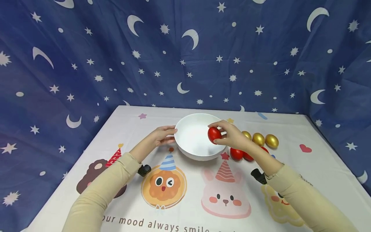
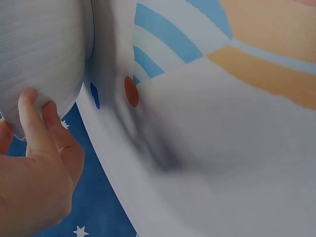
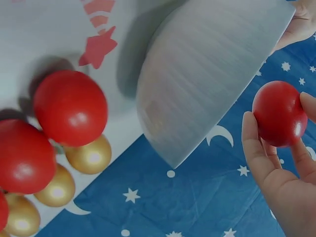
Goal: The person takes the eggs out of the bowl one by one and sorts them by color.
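A white bowl [image 1: 188, 141] sits near the middle of the table. At its left side my left hand [image 1: 166, 135] holds the rim, thumb along the top edge and fingers against the outer wall; the left wrist view shows those fingertips [image 2: 30, 96] on the bowl's side. My right hand [image 1: 232, 135] grips a red egg [image 1: 214, 134] between thumb and fingers, over the right part of the bowl. In the right wrist view this egg [image 3: 279, 113] shows above the bowl's rim, pinched by the fingers.
Right of the bowl lie several red eggs [image 1: 236, 154], partly hidden by my right forearm. Behind them is a row of gold eggs [image 1: 271, 141]. The white tablecloth [image 1: 133, 129] has printed cartoon figures. A blue star-and-moon curtain [image 1: 162, 58] hangs behind the table.
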`<state>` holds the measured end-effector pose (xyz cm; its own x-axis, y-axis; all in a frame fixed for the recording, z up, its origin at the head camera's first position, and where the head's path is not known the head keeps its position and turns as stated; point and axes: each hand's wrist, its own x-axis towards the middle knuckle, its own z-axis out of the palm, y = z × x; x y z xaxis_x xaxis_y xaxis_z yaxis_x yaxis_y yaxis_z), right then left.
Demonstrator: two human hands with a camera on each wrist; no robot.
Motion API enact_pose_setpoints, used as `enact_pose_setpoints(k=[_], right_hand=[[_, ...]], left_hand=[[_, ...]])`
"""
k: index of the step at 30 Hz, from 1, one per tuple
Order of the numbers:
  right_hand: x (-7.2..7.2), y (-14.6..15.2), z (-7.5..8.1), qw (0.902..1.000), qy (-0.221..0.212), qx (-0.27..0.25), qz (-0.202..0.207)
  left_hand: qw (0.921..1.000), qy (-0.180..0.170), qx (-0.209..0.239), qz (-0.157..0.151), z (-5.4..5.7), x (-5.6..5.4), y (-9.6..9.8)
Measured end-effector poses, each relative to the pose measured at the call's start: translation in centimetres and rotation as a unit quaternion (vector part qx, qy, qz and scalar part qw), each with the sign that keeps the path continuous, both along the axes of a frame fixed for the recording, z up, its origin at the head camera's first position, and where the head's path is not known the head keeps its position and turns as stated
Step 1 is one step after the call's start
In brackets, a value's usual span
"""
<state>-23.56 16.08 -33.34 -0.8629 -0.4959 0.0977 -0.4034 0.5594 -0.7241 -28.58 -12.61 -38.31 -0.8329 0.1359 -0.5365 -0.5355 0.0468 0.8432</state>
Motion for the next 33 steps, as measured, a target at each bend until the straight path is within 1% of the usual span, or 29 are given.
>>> enact_pose_setpoints(k=[3, 7, 10, 14, 19, 23, 26, 28, 33], right_hand=[[0.6, 0.7, 0.0, 0.9999, 0.009, 0.001, -0.007], [1.5, 1.2, -0.3, 0.9995, 0.015, 0.004, -0.028], [2.4, 1.6, -0.3, 0.999, 0.017, -0.003, -0.04], [3.3, 2.6, 0.0, 0.9985, 0.024, -0.015, -0.046], [4.4, 4.3, 0.1, 0.9967, 0.051, 0.005, -0.063], [5.3, 5.7, -0.1, 0.995, 0.057, 0.019, -0.08], [5.8, 6.7, -0.2, 0.9928, 0.059, 0.029, -0.099], [6.1, 7.4, -0.3, 0.992, 0.057, 0.032, -0.107], [6.2, 9.4, 0.0, 0.991, 0.047, 0.046, -0.117]], left_hand=[[1.0, 0.002, -0.002, -0.003, 0.1, 0.0, 0.1], [1.0, 0.0, -0.003, -0.003, 0.1, 0.0, -0.1], [1.0, -0.003, -0.003, -0.001, 0.2, 0.1, -0.1], [1.0, 0.001, -0.006, 0.002, 0.3, 0.2, 0.1], [0.9998, 0.013, -0.012, 0.008, 0.6, 0.3, 0.2], [0.9995, 0.022, -0.019, 0.008, 0.6, 0.1, 0.3], [0.9995, 0.024, -0.02, 0.003, 0.5, 0.1, 0.3], [0.9996, 0.019, -0.021, 0.001, 0.5, 0.1, 0.3], [0.9997, 0.013, -0.017, 0.008, 0.5, 0.4, 0.4]])
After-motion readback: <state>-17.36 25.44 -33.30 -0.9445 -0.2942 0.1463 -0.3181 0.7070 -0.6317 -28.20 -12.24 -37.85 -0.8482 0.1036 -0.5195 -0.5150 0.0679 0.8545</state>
